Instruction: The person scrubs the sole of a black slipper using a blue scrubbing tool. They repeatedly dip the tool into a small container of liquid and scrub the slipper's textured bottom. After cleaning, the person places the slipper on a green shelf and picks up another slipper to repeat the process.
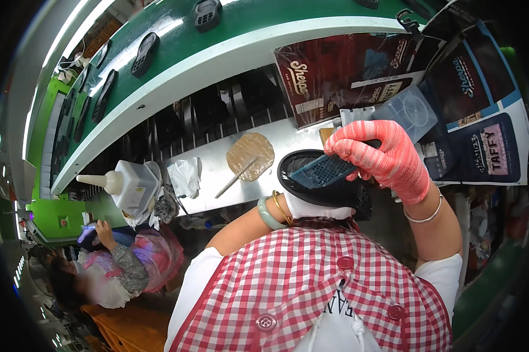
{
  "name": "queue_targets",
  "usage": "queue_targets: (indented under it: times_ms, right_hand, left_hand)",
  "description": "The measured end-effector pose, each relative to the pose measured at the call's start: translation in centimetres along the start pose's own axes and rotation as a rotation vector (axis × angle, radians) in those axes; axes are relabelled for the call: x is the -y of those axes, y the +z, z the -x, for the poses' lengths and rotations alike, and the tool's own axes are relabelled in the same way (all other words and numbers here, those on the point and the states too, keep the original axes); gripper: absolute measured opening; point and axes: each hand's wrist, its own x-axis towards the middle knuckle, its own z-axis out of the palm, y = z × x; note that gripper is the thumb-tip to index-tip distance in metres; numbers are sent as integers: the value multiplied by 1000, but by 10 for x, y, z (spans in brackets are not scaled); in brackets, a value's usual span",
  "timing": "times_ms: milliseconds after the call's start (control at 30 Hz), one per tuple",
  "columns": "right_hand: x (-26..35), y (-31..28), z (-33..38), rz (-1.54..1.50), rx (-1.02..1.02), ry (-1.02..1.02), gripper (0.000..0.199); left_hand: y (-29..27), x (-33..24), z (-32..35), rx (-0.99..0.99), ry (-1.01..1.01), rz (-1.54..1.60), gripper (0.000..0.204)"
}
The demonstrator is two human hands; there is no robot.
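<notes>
Metal bench [213,164]; right grip [382,155] holds blue strip [320,172] over black sole [335,193].

The single view looks from the wearer's head, steeply down and forward, with the checked apron [335,258] nearest, below the gloved right hand [379,155]. That hand sits close, right of centre. The wide fisheye takes in the metal worktop [212,170] left of the hand, bends the green surface [247,17] into an arc beyond it, and reaches another person [121,267] far to its left.
</notes>
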Motion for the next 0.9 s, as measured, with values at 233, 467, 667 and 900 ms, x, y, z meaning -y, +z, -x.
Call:
queue_targets:
  times_ms: [233, 467, 667, 900]
  right_hand:
    - [-3, -8, -1, -29, 18, 73, 17]
    - [-16, -23, 10, 38, 15, 5, 17]
    - [-40, -37, 22, -184, -350, -23, 23]
    - [-73, -6, 12, -436, -598, -236, 24]
  left_hand:
    - [-2, -5, -3, 78, -123, 144, 62]
    - [2, 8, 7, 189, -392, 378, 69]
    - [-2, 29, 18, -43, -459, 762, 71]
    - [0, 38, 52, -489, -600, 1222, 52]
